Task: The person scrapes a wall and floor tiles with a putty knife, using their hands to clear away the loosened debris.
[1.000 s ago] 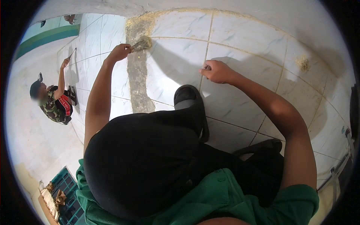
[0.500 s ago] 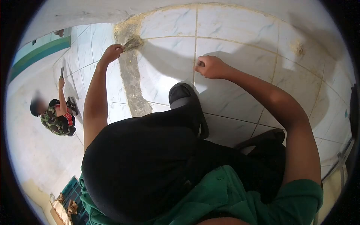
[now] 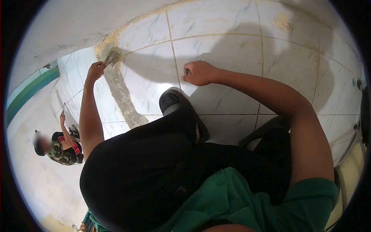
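My left hand (image 3: pixel 96 71) is closed round the handle of a putty knife (image 3: pixel 112 57). Its flat blade lies over the top of a rough grey strip (image 3: pixel 121 92) of bare cement between the floor tiles, close to the wall. Yellowish residue (image 3: pixel 105 42) coats the strip's upper end. Above the white tiles (image 3: pixel 216 50), to the right of the strip, my right hand (image 3: pixel 200 72) is held with its fingers curled in. Something greyish shows inside the curl, and I cannot tell what it is.
My sandalled foot (image 3: pixel 170 101) is planted below my hands. A wall (image 3: pixel 73 27) curves along the top. Another person (image 3: pixel 63 149) in camouflage clothing crouches at the left with a thin tool raised. A dried yellowish patch (image 3: pixel 283 22) marks the tiles at upper right.
The view has shifted, so the strip and both hands sit further left. The putty knife stays in my left hand at the strip's upper end; my right hand stays curled.
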Demonstrator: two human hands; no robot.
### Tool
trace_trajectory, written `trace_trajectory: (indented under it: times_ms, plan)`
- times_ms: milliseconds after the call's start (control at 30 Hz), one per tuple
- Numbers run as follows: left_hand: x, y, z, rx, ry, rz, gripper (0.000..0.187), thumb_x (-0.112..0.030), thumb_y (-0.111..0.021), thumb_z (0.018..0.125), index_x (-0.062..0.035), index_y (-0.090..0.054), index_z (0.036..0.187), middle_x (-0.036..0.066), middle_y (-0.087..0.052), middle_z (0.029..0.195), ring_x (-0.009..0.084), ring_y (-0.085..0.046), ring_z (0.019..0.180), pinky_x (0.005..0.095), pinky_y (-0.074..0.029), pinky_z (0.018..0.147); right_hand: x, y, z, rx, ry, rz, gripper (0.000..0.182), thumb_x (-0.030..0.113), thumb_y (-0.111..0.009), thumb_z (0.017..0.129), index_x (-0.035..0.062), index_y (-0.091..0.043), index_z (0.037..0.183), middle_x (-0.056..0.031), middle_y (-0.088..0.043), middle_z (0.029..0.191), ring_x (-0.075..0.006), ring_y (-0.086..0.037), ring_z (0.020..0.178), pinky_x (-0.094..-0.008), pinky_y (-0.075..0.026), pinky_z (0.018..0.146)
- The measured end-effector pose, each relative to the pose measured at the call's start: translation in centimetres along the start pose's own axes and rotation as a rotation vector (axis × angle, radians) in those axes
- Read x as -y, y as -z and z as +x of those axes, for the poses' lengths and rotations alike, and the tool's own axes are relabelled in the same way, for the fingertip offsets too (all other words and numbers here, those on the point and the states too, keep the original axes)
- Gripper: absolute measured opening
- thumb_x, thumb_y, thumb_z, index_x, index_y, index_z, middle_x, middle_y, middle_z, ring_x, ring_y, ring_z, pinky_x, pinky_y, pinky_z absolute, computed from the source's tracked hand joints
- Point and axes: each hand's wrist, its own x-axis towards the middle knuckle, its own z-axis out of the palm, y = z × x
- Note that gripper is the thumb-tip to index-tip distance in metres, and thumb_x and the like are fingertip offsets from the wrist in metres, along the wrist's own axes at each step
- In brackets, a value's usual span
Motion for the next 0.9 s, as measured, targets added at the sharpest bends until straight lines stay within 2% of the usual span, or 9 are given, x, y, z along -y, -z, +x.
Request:
trace_trajectory:
  times_ms: [133, 300, 400, 467, 500, 600, 633, 767, 900]
  plan:
    - [-5.9, -0.6, 1.4, 0.066, 0.001, -0.052, 0.029, -0.029, -0.052, 0.085, -0.0027, -0.063, 0.084, 0.001, -0.048, 0.052, 0.008, -0.043, 0.044, 0.0267, -0.033, 0.042, -0.1, -0.1, 0.3, -0.007, 0.027, 0.01, 0.034, 0.034, -0.055, 0.077, 0.002, -0.058, 0.087, -0.0163, -0.061, 0.086, -0.0308, -0.058, 0.084, -0.0387, -0.045, 0.074]
    - [-5.1, 0.7, 3.6, -0.074, -0.343, 0.238, 0.03, -0.03, -0.05, 0.084, -0.0034, -0.062, 0.084, 0.002, -0.049, 0.052, 0.0093, -0.045, 0.045, 0.027, -0.037, 0.046, -0.4, 0.2, 0.2, -0.042, 0.052, 0.009, 0.033, 0.033, -0.053, 0.075, 0.0012, -0.057, 0.083, -0.0186, -0.061, 0.085, -0.0335, -0.058, 0.083, -0.0411, -0.045, 0.074]
    - [-1.6, 3.0, 4.6, -0.096, -0.341, 0.371, 0.03, -0.032, -0.049, 0.083, -0.0052, -0.062, 0.08, 0.002, -0.047, 0.05, 0.0097, -0.043, 0.041, 0.0275, -0.035, 0.042, -0.8, 0.7, -0.6, -0.044, 0.02, 0.011, 0.033, 0.034, -0.056, 0.079, 0.0025, -0.058, 0.088, -0.0143, -0.062, 0.084, -0.0297, -0.058, 0.082, -0.0378, -0.045, 0.073]
    - [-2.7, 4.0, 2.9, 0.005, 0.074, 0.28, 0.029, -0.032, -0.05, 0.083, -0.0065, -0.062, 0.078, 0.001, -0.045, 0.048, 0.0093, -0.04, 0.038, 0.0277, -0.033, 0.039, -1.5, 0.7, -1.0, -0.05, 0.032, 0.069, 0.033, 0.034, -0.055, 0.077, 0.0023, -0.057, 0.085, -0.0166, -0.061, 0.084, -0.0316, -0.058, 0.082, -0.0402, -0.044, 0.073]
    - [-2.9, 4.2, 3.0, 0.018, 0.115, 0.256, 0.028, -0.032, -0.05, 0.083, -0.0078, -0.061, 0.076, -0.001, -0.042, 0.045, 0.0087, -0.036, 0.036, 0.0278, -0.029, 0.036, -1.7, 0.5, -1.0, -0.049, 0.042, 0.097, 0.033, 0.034, -0.054, 0.076, 0.0022, -0.057, 0.083, -0.0177, -0.061, 0.084, -0.0326, -0.058, 0.082, -0.0414, -0.044, 0.073]
    - [-3.2, 4.8, 3.5, 0.037, -0.073, 0.267, 0.028, -0.032, -0.05, 0.083, -0.0077, -0.061, 0.075, -0.001, -0.04, 0.045, 0.0082, -0.035, 0.036, 0.0277, -0.028, 0.035, -1.9, 0.2, -0.8, -0.069, 0.064, 0.083, 0.032, 0.034, -0.054, 0.076, 0.0028, -0.056, 0.081, -0.0171, -0.061, 0.08, -0.0326, -0.058, 0.079, -0.0417, -0.044, 0.07]
    - [-3.6, 5.1, 3.5, 0.031, 0.046, 0.276, 0.028, -0.031, -0.05, 0.083, -0.0064, -0.062, 0.077, 0.0, -0.044, 0.047, 0.0097, -0.039, 0.038, 0.0285, -0.031, 0.038, -1.9, 0.3, -0.7, -0.074, 0.069, 0.084, 0.032, 0.034, -0.054, 0.076, 0.0028, -0.056, 0.08, -0.0169, -0.06, 0.08, -0.0326, -0.058, 0.078, -0.0418, -0.044, 0.07]
    - [-4.5, 4.1, 3.9, 0.004, -0.17, 0.306, 0.029, -0.03, -0.05, 0.081, -0.0046, -0.064, 0.083, 0.005, -0.054, 0.054, 0.0139, -0.05, 0.047, 0.0302, -0.04, 0.049, -1.6, 0.5, -0.7, -0.045, 0.036, 0.069, 0.032, 0.033, -0.056, 0.078, 0.0021, -0.056, 0.085, -0.0151, -0.061, 0.082, -0.0294, -0.058, 0.079, -0.0381, -0.044, 0.07]
    - [-4.8, 2.9, 5.3, 0.017, -0.111, 0.211, 0.029, -0.031, -0.05, 0.081, -0.005, -0.063, 0.079, 0.005, -0.053, 0.053, 0.0138, -0.049, 0.046, 0.03, -0.039, 0.049, -1.7, 0.5, -0.6, -0.003, 0.003, 0.081, 0.032, 0.032, -0.057, 0.079, 0.0012, -0.057, 0.089, -0.0146, -0.061, 0.084, -0.0276, -0.058, 0.08, -0.0359, -0.045, 0.071]
